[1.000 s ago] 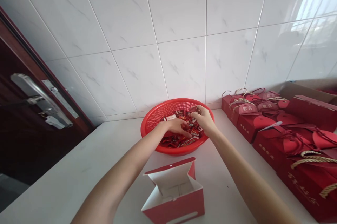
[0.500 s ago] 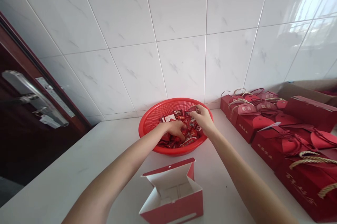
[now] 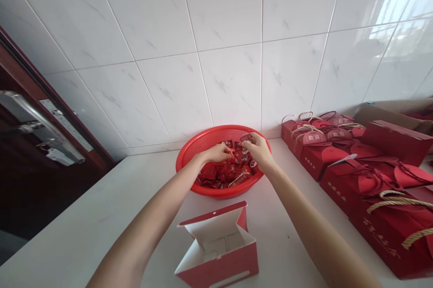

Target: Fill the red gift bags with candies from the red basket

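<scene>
The left hand [image 3: 218, 153] reaches down into a red perforated plastic basket [image 3: 219, 193], its fingers bent among small red wrapped packets [image 3: 216, 173]; whether it grips any of them cannot be told. The right hand [image 3: 257, 149], just beside it over the basket's right side, pinches a dark red packet [image 3: 245, 138] between thumb and fingers. The loose packets lie heaped below and between the two hands.

Nearer the body than the hands, between the forearms, an open red carton [image 3: 237, 263] stands with its flaps spread and its white inside showing. Basket and carton both rest on a white tabletop [image 3: 142, 193]. To the right of the hands are rows of red gift boxes [image 3: 334, 200], some with twisted gold rope handles [image 3: 389, 206], and beyond them a brown cardboard box [image 3: 385, 113]. A white tiled wall [image 3: 230, 80] rises behind the hands; well to their left is a dark red door [image 3: 23, 188].
</scene>
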`<act>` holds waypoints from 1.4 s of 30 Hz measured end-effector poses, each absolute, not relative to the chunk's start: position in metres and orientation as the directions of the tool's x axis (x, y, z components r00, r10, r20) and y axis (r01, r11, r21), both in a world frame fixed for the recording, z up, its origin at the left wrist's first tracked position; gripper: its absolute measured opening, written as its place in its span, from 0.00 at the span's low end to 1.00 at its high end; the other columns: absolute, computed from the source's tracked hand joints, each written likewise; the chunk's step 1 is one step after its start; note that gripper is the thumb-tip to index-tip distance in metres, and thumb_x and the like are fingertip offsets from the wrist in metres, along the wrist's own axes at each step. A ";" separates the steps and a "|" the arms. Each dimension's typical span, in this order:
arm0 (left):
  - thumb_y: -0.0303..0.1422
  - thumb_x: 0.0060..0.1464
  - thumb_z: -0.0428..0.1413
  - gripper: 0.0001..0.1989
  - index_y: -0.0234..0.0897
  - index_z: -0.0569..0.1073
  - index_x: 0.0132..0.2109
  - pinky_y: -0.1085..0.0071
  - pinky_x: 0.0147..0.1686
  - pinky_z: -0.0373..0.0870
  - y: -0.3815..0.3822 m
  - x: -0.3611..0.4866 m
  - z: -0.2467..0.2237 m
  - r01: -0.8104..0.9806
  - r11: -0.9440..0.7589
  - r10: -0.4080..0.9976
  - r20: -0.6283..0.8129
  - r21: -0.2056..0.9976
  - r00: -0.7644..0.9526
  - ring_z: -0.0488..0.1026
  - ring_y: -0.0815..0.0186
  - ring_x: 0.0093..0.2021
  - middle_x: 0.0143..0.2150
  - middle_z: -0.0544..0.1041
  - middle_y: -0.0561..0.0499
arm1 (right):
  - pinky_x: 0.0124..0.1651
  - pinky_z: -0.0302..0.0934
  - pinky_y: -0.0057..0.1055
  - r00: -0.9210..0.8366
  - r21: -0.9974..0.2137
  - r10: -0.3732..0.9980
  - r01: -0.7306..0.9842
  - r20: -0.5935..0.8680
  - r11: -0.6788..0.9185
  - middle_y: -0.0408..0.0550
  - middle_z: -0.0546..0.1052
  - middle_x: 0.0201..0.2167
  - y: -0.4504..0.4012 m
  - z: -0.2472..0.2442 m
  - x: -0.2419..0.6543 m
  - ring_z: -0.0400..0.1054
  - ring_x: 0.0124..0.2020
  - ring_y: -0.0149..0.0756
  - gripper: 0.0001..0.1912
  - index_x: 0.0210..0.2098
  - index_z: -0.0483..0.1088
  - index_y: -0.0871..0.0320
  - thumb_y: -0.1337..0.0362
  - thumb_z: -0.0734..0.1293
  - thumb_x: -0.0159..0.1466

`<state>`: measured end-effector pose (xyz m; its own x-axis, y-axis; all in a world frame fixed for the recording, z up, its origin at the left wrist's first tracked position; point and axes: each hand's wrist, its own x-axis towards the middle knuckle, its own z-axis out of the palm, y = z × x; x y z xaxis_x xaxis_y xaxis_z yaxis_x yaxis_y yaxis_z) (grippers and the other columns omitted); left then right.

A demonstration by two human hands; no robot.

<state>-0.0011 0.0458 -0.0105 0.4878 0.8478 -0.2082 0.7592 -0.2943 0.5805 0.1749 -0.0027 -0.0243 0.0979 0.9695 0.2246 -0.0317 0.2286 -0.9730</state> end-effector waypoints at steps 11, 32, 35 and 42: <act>0.41 0.41 0.65 0.14 0.41 0.77 0.35 0.70 0.32 0.64 0.021 0.023 -0.007 0.737 -0.509 0.676 -0.324 0.445 0.662 0.74 0.60 0.36 0.34 0.78 0.52 | 0.30 0.59 0.31 0.101 -0.966 0.961 0.006 0.257 0.257 0.41 0.72 0.26 -0.005 -0.024 0.175 0.65 0.28 0.35 0.04 0.28 0.66 0.55 0.62 0.64 0.52; 0.43 0.45 0.63 0.21 0.36 0.76 0.45 0.70 0.33 0.63 0.051 -0.004 -0.004 0.686 -0.447 0.887 0.189 0.574 0.420 0.68 0.63 0.33 0.33 0.75 0.53 | 0.38 0.66 0.34 0.024 -0.954 0.967 -0.162 0.252 0.252 0.47 0.78 0.31 -0.002 -0.019 0.178 0.73 0.35 0.39 0.12 0.33 0.70 0.57 0.60 0.67 0.49; 0.45 0.43 0.65 0.25 0.34 0.77 0.46 0.70 0.32 0.62 0.054 -0.007 -0.005 0.662 -0.433 0.897 0.222 0.612 0.382 0.65 0.65 0.29 0.31 0.73 0.54 | 0.37 0.65 0.34 0.006 -0.946 0.969 -0.217 0.247 0.243 0.46 0.78 0.29 -0.004 -0.017 0.178 0.73 0.33 0.38 0.11 0.31 0.70 0.57 0.60 0.69 0.48; 0.48 0.41 0.66 0.27 0.35 0.78 0.45 0.65 0.40 0.68 0.050 -0.006 -0.003 0.585 -0.445 0.890 0.263 0.678 0.372 0.72 0.60 0.36 0.40 0.78 0.47 | 0.36 0.64 0.33 0.006 -0.944 0.974 -0.245 0.225 0.220 0.43 0.76 0.26 -0.006 -0.015 0.178 0.70 0.30 0.36 0.12 0.31 0.70 0.57 0.60 0.70 0.48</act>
<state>-0.0060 0.0495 -0.0025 0.3715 0.8903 0.2632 0.5850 -0.4446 0.6783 0.1784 -0.0059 -0.0148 0.0056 0.9743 0.2254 -0.2450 0.2198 -0.9443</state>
